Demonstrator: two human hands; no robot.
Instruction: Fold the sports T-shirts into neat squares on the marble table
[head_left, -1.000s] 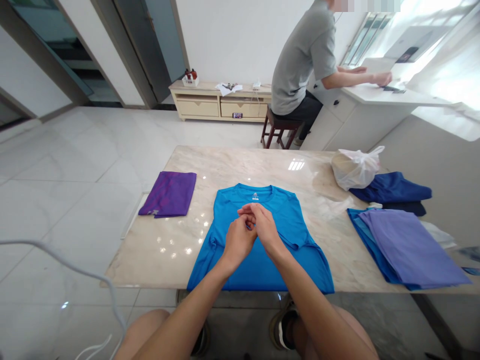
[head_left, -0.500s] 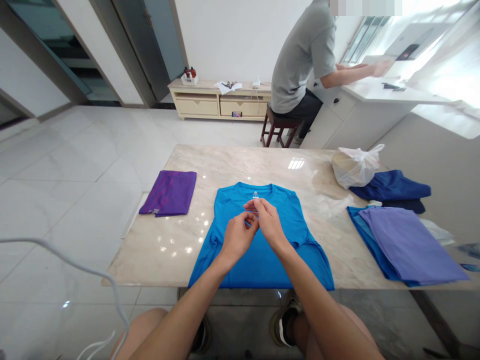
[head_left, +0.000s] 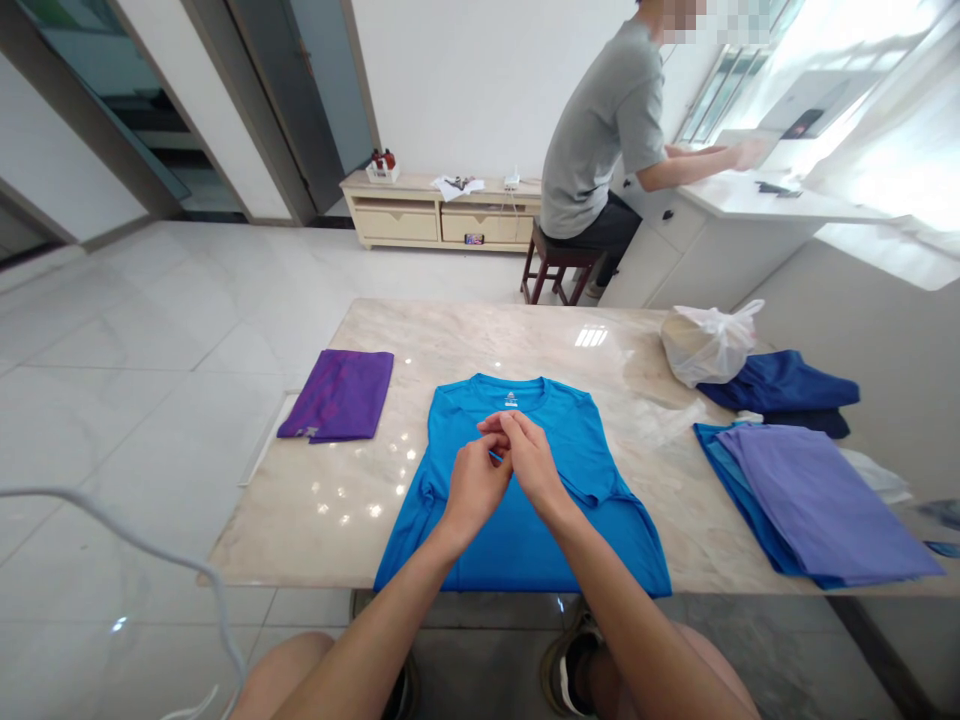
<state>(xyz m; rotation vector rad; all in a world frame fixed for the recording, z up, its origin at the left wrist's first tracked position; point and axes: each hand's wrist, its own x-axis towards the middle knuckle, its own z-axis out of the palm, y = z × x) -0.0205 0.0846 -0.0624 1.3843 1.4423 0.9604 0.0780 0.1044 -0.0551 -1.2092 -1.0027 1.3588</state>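
A bright blue T-shirt (head_left: pixel 517 520) lies flat on the marble table (head_left: pixel 480 340), collar away from me. Both my hands meet above its chest. My left hand (head_left: pixel 474 486) is curled, its fingertips pinched together against my right hand (head_left: pixel 527 455), whose fingers are also bent and closed. Between them shows a thin sliver, too small to name. Neither hand grips the shirt's cloth as far as I can tell.
A folded purple garment (head_left: pixel 339 394) lies at the table's left. At the right are a stack of lilac and blue shirts (head_left: pixel 814 495), a dark blue garment (head_left: pixel 780 385) and a white plastic bag (head_left: pixel 705 343). A person in a grey shirt (head_left: pixel 604 130) sits at a white desk behind.
My hands have stayed together over the shirt's chest, shifting only slightly, with the fingers working against each other. The view has tipped a little downward.
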